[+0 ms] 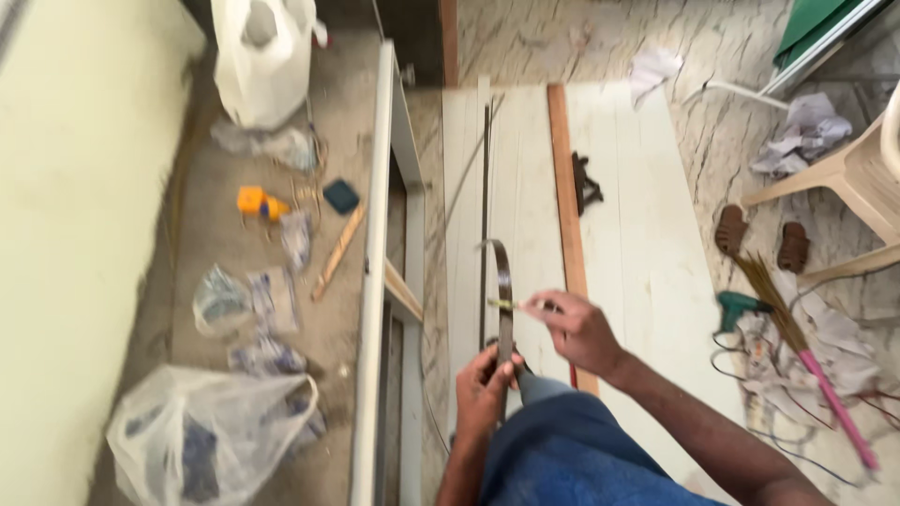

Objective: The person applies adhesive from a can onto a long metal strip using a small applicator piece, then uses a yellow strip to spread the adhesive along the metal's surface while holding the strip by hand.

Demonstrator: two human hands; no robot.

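My left hand (486,386) grips the lower end of a thin dark metal strip (503,290) that stands up and curls over at its top. My right hand (577,328) pinches a small pencil-like marker (511,305) and holds its tip against the strip about halfway up. Both hands are over a white panel (637,234) lying on the floor. My knee in blue cloth (572,450) is just below the hands. The image is blurred by motion.
A wooden batten (565,206) and a long thin rod (485,187) lie on the panel. A white frame (375,281) runs along the left. Plastic bags (202,436), a white jug (262,56), a drill (736,305), a broom (797,347), sandals (731,230) and a chair (862,178) lie around.
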